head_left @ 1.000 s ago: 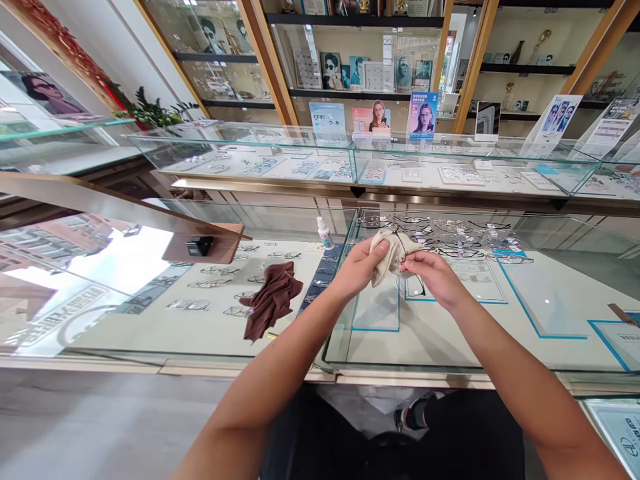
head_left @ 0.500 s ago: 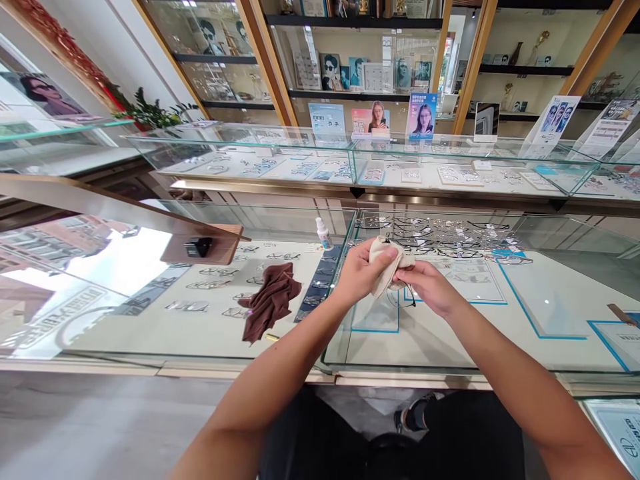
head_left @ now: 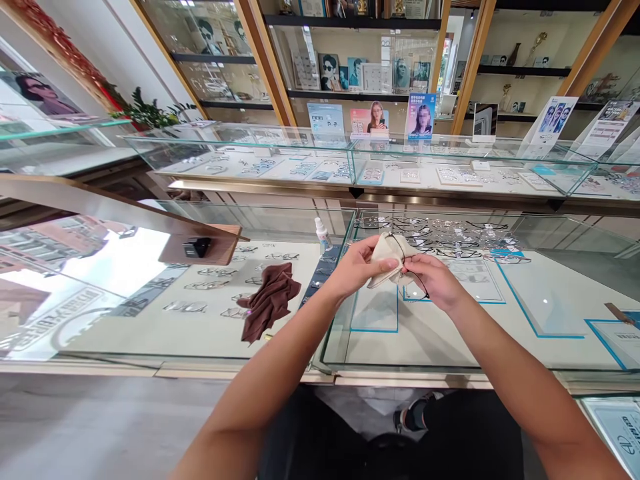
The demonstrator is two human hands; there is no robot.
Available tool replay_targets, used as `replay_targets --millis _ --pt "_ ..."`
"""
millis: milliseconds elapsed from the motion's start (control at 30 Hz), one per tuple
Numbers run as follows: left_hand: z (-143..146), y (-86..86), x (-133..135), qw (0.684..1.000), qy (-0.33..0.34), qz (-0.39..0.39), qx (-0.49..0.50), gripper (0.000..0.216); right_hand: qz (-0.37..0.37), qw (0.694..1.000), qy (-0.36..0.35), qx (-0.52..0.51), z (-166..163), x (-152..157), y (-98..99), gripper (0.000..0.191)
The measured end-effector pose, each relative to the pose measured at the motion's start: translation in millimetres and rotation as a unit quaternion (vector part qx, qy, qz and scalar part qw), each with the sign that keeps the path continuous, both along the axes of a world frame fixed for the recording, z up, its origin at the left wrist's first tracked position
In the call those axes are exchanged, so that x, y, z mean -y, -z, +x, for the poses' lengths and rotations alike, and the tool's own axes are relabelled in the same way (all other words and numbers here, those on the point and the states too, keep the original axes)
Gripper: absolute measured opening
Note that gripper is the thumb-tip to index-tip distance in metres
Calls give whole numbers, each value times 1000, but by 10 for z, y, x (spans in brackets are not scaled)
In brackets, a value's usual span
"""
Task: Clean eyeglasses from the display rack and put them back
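Above the glass counter, my left hand (head_left: 356,268) is closed on a cream cleaning cloth (head_left: 387,257), its thumb pressed over the front. The cloth is folded around part of a pair of thin dark-rimmed eyeglasses (head_left: 425,287). My right hand (head_left: 434,280) pinches the eyeglasses by the frame at the cloth's right edge. One dark temple arm curves down below the fingers; much of the lens area is covered by the cloth. To the left, a crumpled brown cloth (head_left: 271,300) lies on the counter.
A white spray bottle (head_left: 323,235) stands behind my left hand. Rows of eyeglasses (head_left: 450,237) lie beyond my hands, with blue-edged trays (head_left: 545,307) to the right. At the left, a wooden board (head_left: 215,247) carries a small black box (head_left: 197,247). Another glass showcase (head_left: 280,163) runs behind.
The cloth has opened out, showing more of the dark frame at its right side. My left fingers have shifted on it, and the temple arm now swings further right.
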State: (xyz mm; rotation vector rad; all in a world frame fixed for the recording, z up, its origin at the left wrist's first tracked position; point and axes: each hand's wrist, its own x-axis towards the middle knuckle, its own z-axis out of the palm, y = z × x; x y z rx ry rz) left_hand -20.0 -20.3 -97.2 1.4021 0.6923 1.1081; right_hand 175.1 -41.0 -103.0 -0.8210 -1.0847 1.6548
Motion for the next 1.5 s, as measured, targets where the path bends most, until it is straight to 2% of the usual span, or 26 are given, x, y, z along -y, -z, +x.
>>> replay_targets --millis 167,367,433,600,767,933,1067,1233,1333,1500 --pt "140 65 77 997 -77 -12 13 55 -20 1000 -18 -17 -83 22 53 29" --pt "157 53 91 989 -141 45 -10 61 -12 999 -42 -6 -151 50 84 24" --pt "119 43 61 990 -127 52 -20 65 -9 999 -35 1 -134 33 88 24" --pt "-29 18 -29 997 -27 60 -51 64 4 999 -28 24 -45 -23 63 26" --pt "-36 -12 -15 1000 2 27 -16 51 9 999 -31 10 -12 -3 -4 28" --pt "73 -2 47 1000 -21 -4 16 55 -17 999 -36 -25 -50 18 18 33" --pt "140 34 72 995 -95 -3 11 53 -11 998 -62 -21 -108 30 105 31" --pt "177 56 73 986 -164 24 14 64 5 998 -62 -5 -176 51 167 34" --pt "136 55 29 989 -150 21 9 68 10 998 -53 12 -157 34 147 36" --pt "16 36 -67 998 -53 16 -16 62 38 998 0 46 -43 -28 57 33"
